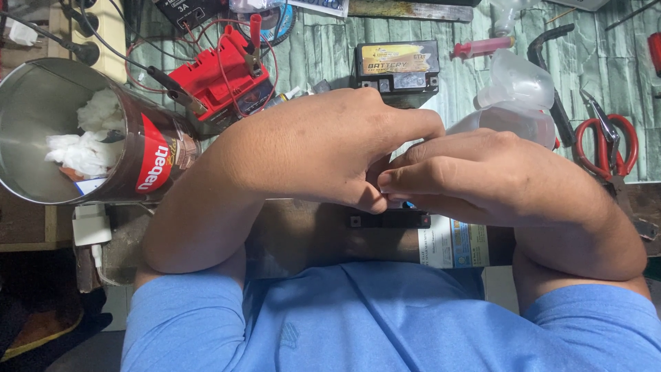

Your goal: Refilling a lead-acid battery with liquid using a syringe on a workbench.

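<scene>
Nearest, a blue shirt (pixel 385 324) and two bare forearms. Just beyond, left hand (pixel 323 148) and right hand (pixel 482 176) pressed together over a black battery (pixel 389 220) at the near desk (pixel 310 234) edge, fingers curled tight around something small and hidden; impossible to tell what. Just behind the right hand, a clear plastic bottle (pixel 516 103). Further left, a steel can (pixel 41 131) stuffed with white rags. Farther back, a red battery (pixel 220 79) with clipped wires, a second black battery (pixel 398 65), red-handled scissors (pixel 606 145).
</scene>
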